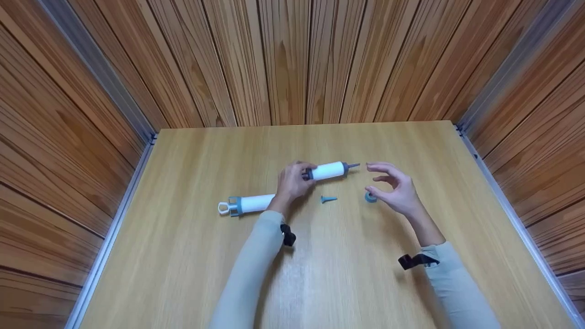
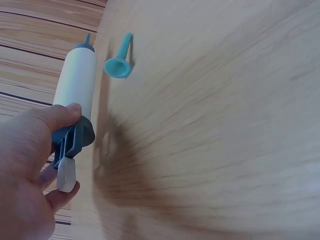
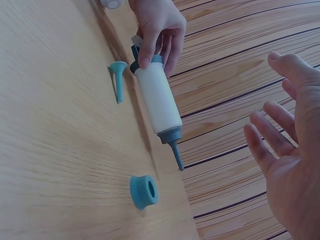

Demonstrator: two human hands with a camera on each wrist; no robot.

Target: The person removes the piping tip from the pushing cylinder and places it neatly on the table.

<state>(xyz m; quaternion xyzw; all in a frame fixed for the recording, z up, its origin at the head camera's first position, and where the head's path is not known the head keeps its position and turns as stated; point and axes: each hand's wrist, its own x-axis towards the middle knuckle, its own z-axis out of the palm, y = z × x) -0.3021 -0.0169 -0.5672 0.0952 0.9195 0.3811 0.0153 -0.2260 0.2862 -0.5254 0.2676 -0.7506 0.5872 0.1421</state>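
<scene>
White syringe (image 1: 328,171) is pinched by its rear end in left hand (image 1: 292,182), long axis running toward right hand (image 1: 401,194), spread and empty just beyond the nozzle (image 1: 353,165).

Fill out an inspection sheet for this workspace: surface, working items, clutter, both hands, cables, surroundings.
Surface: light wood-grain tabletop, no spills visible.
Dark-ended tube: white barrel, slim nozzle, apparently raised off the tabletop.
Second tube: white barrel, teal collar, white handle; lying down, partly hidden behind the left arm.
Teal funnel-like piece: lying on the tabletop.
Teal ring: on the tabletop, apart from the right hand.
Clutter: nothing seen.
Left hand: grips the dark-ended tube at its collar end.
Right hand: holds nothing; fingers loosely bent.
Cables: nothing seen.
Surroundings: wood-plank walls, metal rails along both sides.
</scene>
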